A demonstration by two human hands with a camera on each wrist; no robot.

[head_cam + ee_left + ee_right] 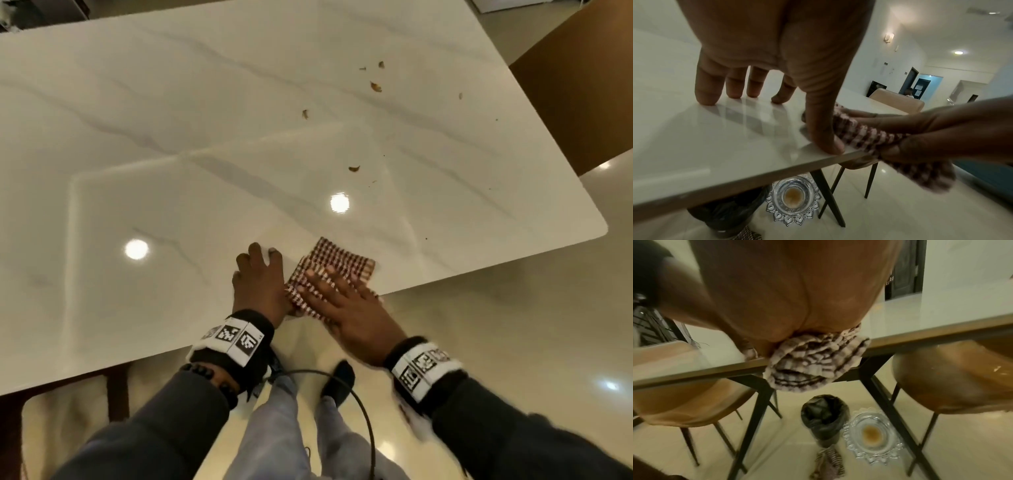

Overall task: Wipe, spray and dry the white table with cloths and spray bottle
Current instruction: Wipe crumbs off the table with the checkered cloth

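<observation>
Flat right hand (346, 305) pressing the checked cloth (337, 263) at the white table (205, 102)'s near edge, left hand (260, 284) spread beside it: sweep outward, firmly, toward the crumbs (375, 86) beyond.

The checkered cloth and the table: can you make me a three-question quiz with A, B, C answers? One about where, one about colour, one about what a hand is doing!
1. Where is the checkered cloth?
A. at the near edge of the white table, partly hanging over
B. in the table's middle
C. on a chair

2. What colour are the crumbs on the table?
A. blue
B. brown
C. green

3. What is the right hand doing?
A. holding a spray bottle
B. lying flat on the cloth
C. hanging at the person's side

Answers: 1 A, the right wrist view shows the cloth drooping over the edge; 2 B, brown bits lie scattered on the far right part; 3 B, its fingers lie straight on the cloth, while the left hand rests on the table beside it.
</observation>
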